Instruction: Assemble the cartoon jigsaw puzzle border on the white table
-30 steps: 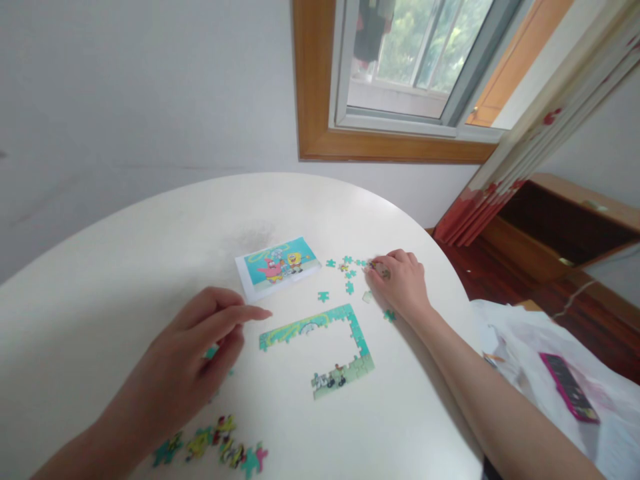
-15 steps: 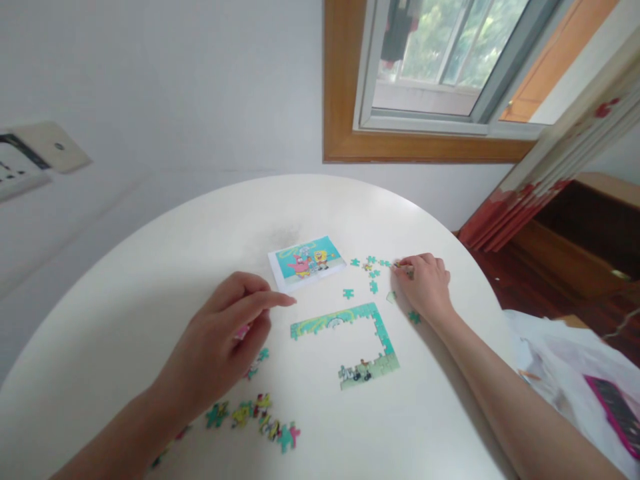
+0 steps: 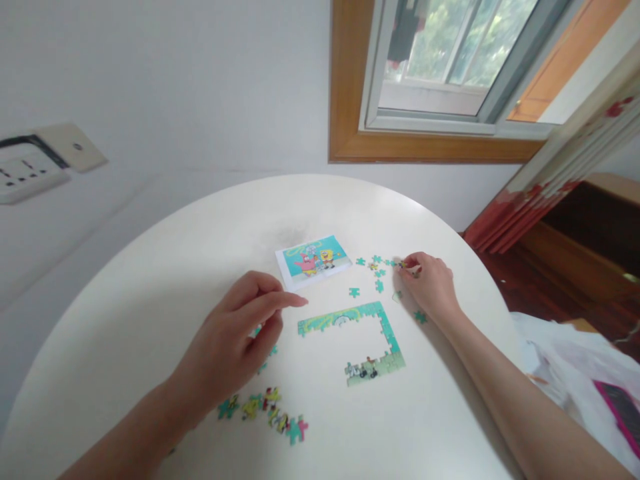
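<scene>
My right hand (image 3: 431, 283) is at the far right of the table, with thumb and fingertips closed on a small jigsaw puzzle piece (image 3: 402, 265) among other loose pieces. My left hand (image 3: 245, 327) hovers left of the partly joined puzzle (image 3: 393, 340), its index finger stretched out and the other fingers curled, with nothing seen in it. The joined pieces form a top strip, a right side and part of the bottom edge. Behind them lies a picture card (image 3: 314, 261) with cartoon figures. Below my left hand, several loose yellow and green pieces (image 3: 273, 417) are partly hidden.
The round white table (image 3: 200, 227) stands against a wall with a socket (image 3: 33, 170) and a window (image 3: 435, 67). Loose green pieces (image 3: 379, 285) lie between card and right hand. A white plastic bag (image 3: 555, 360) and a pink-edged phone-like object (image 3: 620, 407) are at the right.
The view has shifted slightly, so everything sits a little further right. My right fingertips have moved slightly at the loose pieces. My left hand keeps its pose.
</scene>
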Demonstrator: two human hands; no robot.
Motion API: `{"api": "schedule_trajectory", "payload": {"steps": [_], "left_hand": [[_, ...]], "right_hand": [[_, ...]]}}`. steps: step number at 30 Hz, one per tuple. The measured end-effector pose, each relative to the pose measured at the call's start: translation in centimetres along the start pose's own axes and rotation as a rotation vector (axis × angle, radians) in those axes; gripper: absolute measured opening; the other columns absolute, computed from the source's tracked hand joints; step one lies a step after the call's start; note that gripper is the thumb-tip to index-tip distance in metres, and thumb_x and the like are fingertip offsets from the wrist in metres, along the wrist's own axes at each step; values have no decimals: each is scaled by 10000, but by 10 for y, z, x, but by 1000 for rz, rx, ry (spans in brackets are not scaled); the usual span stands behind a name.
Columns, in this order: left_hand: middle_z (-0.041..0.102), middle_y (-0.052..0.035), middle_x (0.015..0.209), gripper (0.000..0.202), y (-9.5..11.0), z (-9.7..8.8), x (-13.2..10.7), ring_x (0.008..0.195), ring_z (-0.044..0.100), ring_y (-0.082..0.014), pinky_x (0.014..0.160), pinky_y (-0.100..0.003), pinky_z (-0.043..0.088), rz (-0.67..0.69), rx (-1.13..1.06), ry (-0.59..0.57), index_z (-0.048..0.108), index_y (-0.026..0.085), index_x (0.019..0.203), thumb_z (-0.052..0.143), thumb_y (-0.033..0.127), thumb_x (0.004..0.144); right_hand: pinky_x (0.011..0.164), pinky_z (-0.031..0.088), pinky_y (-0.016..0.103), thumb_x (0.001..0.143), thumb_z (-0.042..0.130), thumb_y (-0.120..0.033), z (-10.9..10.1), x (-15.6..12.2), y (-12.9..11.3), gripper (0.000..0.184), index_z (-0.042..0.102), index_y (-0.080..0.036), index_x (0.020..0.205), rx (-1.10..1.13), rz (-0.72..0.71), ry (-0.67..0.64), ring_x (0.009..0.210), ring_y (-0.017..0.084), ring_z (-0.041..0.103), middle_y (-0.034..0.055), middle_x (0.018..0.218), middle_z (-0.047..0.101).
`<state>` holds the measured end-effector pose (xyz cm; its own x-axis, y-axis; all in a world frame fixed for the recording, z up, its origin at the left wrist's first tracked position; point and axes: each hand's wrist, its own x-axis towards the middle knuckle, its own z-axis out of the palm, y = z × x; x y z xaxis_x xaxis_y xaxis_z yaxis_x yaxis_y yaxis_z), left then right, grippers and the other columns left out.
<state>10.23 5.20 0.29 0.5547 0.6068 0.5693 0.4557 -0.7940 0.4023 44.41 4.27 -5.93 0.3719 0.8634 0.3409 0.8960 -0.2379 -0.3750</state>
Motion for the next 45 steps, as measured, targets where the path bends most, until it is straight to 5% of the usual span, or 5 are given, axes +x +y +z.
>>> {"api": "schedule_trajectory", "payload": {"steps": [13, 21, 28, 35, 45], "left_hand": [[536, -9, 987, 364, 2, 6, -4, 808, 543, -104, 717, -210, 472, 19, -33, -93, 646, 259, 1101, 447, 13, 921], [545, 0, 974, 371, 12, 26, -4, 805, 564, -102, 713, -217, 460, -38, -155, -219, 629, 239, 1120, 419, 20, 907], [571, 0, 958, 244, 32, 44, -9, 698, 546, -86, 671, -216, 471, -165, -290, -283, 627, 214, 1127, 488, 132, 943], [554, 21, 878, 180, 31, 47, -6, 634, 493, -94, 616, -221, 456, -221, -278, -206, 645, 220, 1043, 679, 244, 868], [654, -20, 897, 116, 32, 43, -5, 821, 636, -158, 730, -271, 505, -27, -91, -113, 710, 197, 987, 629, 211, 905]], "right_hand": [[763, 464, 346, 842, 647, -364, -26, -13, -20, 216, 774, -240, 965, 451, -108, 15, 749, 191, 608, 42, 884, 757], [669, 492, 296, 783, 752, -454, -39, -41, -55, 221, 811, -248, 836, 1084, 87, -467, 676, 145, 612, 31, 769, 761], [566, 430, 250, 772, 751, -481, -37, -54, -66, 284, 799, -220, 874, 1119, 98, -646, 606, 106, 526, 40, 805, 740], [527, 364, 233, 780, 743, -422, -42, -60, -77, 246, 756, -187, 852, 1120, 57, -754, 561, 91, 484, 6, 665, 664], [549, 447, 218, 855, 705, -420, -42, -64, -79, 237, 798, -202, 855, 1193, 34, -812, 594, 90, 546, 21, 694, 706]]}}
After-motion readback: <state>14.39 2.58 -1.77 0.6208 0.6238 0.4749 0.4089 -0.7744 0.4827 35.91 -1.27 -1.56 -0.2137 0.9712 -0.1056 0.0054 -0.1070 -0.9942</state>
